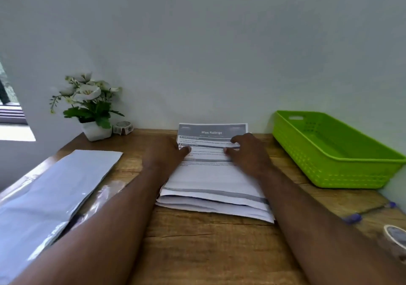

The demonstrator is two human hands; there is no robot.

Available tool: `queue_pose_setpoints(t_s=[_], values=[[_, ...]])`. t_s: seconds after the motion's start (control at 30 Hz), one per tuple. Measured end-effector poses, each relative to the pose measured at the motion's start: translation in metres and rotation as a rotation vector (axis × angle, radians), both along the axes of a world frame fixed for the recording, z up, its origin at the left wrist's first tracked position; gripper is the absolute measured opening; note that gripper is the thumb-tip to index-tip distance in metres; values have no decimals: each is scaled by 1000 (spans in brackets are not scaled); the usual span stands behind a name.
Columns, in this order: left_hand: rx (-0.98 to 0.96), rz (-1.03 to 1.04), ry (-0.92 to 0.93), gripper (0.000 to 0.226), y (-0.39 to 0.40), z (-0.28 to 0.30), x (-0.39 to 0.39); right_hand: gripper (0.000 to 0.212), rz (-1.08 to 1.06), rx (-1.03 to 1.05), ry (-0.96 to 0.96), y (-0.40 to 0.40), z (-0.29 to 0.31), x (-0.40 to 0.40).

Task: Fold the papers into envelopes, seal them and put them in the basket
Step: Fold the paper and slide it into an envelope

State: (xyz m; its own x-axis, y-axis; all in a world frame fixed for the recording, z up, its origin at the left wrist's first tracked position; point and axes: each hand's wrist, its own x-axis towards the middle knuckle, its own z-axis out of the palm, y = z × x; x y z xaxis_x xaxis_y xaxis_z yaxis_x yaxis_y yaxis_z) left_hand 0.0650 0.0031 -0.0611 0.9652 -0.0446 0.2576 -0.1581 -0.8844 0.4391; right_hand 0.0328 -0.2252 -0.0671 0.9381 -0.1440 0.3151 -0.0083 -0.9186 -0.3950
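A stack of printed papers (pixel 211 179) lies on the wooden desk in front of me, the top sheet headed "Wipe Railings". My left hand (pixel 163 153) rests on the stack's left edge, fingertips touching the top sheet. My right hand (pixel 248 153) lies on the right side, thumb and fingers spread over the sheet's upper part. Whether the fingers pinch the sheet, I cannot make out. A pile of grey-white envelopes (pixel 50 192) lies at the left. The green plastic basket (pixel 329 175) stands at the right, with nothing visible inside.
A potted white flower (pixel 87 107) and a tape roll (pixel 123 127) stand at the back left by the wall. Another tape roll (pixel 396 238) sits at the right edge, near small purple objects (pixel 351 217). The desk (pixel 208 251) meets a white wall behind.
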Motion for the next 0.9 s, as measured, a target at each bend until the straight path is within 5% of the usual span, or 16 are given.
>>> queue_pose_setpoints(t_s=[0.07, 0.2, 0.4, 0.57, 0.7, 0.77, 0.9], values=[[17, -19, -17, 39, -1, -9, 9, 43, 2, -89, 48, 2, -11, 3], [44, -106, 7, 72, 5, -18, 21, 40, 21, -118, 52, 2, -16, 7], [-259, -145, 45, 92, 8, -15, 16, 20, 179, -12, 32, -9, -14, 13], [-579, -159, -32, 96, 5, -9, 13, 30, 229, -89, 54, -8, -11, 13], [-621, -113, 28, 39, 7, -5, 11, 43, 151, -158, 53, -6, -9, 7], [-733, -168, -29, 15, 6, 0, 0, 67, 118, -98, -44, -8, -6, 4], [-983, -244, -59, 33, 13, 2, -3, 104, -23, -72, -252, -8, 7, -1]])
